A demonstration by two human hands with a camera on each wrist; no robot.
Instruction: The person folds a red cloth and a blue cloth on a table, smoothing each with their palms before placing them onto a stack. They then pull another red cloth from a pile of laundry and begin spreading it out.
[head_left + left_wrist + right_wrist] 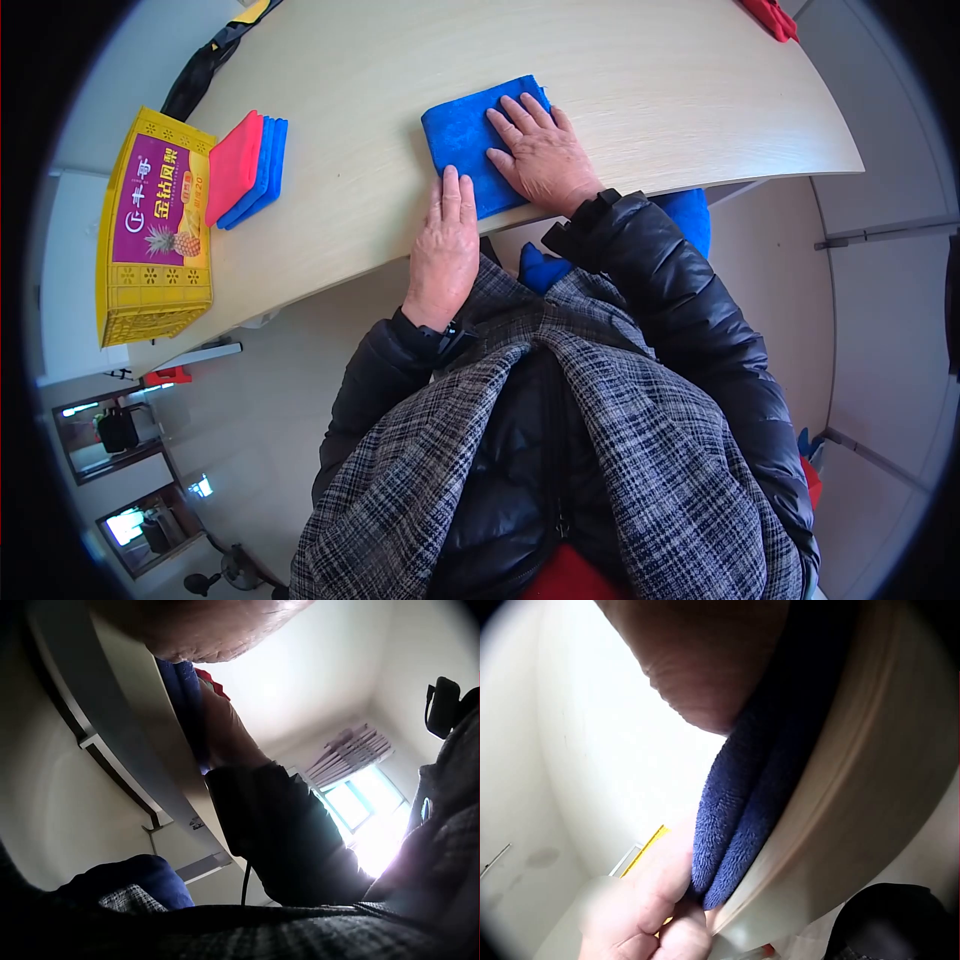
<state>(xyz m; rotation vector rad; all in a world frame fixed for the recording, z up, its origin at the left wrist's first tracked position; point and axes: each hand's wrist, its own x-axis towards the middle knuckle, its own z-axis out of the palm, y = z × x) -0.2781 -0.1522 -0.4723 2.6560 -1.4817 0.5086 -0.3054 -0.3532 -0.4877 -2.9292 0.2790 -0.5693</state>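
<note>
A folded blue towel [462, 125] lies near the front edge of the table. My right hand [545, 160] rests flat on its right part, fingers spread. Along the towel's near left edge, my left hand [445, 245] touches it with straight fingers held together; its thumb is hidden from above. In the right wrist view, the towel's thick folded layers [731, 817] show at the table edge, with the left hand [645, 911] against the corner. The left wrist view shows the right hand [229, 739] beyond the dark blue towel [184, 697].
To the left, folded red [233, 168] and blue [268, 175] cloths stand stacked beside a yellow box [150, 225] printed with a pineapple. A red cloth [772, 18] lies at the table's far right. Blue fabric [540, 268] shows at my lap, below the table [350, 170].
</note>
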